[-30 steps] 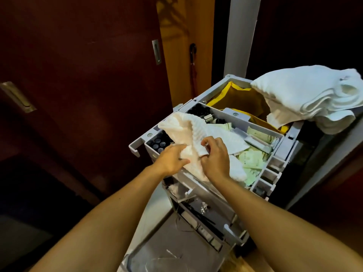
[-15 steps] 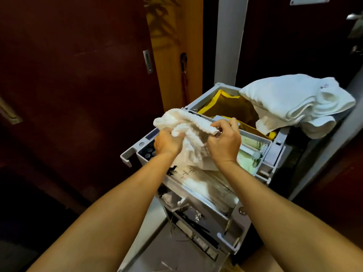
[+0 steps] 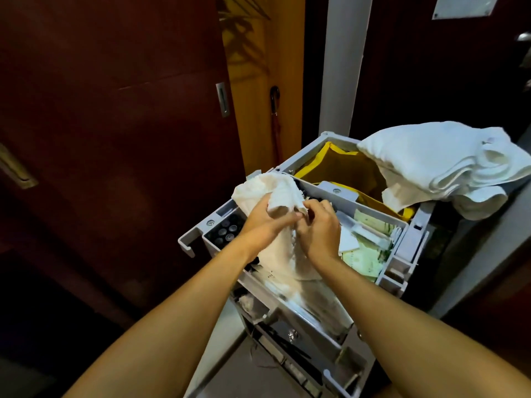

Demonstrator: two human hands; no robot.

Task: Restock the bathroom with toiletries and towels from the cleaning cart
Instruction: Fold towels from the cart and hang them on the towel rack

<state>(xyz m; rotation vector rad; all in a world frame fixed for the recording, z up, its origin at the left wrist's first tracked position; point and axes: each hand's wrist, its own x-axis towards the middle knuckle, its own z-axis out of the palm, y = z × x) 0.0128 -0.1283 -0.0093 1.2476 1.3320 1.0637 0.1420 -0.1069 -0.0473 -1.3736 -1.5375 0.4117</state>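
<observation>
The fingers of the left hand [image 3: 265, 219] were curled around a bunched fold of the small white towel [image 3: 275, 196], and the right hand [image 3: 317, 228] pinched the cloth just beside it, thumb and fingertips closed on an edge. Both hands met at the centre of the frame, touching through the fabric, with the rest of the towel hanging down over the front of the cart tray [image 3: 400, 248].

The step looked like gathering or folding the towel before carrying it off. To do it well, the hands would want to find two clean corners, lift the cloth clear of the tray so it did not drag the paper packets [image 3: 365, 259] lying right of centre, and keep it off the dark bottle caps [image 3: 225, 232] to the left.

A pile of larger white towels [image 3: 442, 162] sat at the upper right, resting on the cart over the yellow bag [image 3: 342, 168].
</observation>
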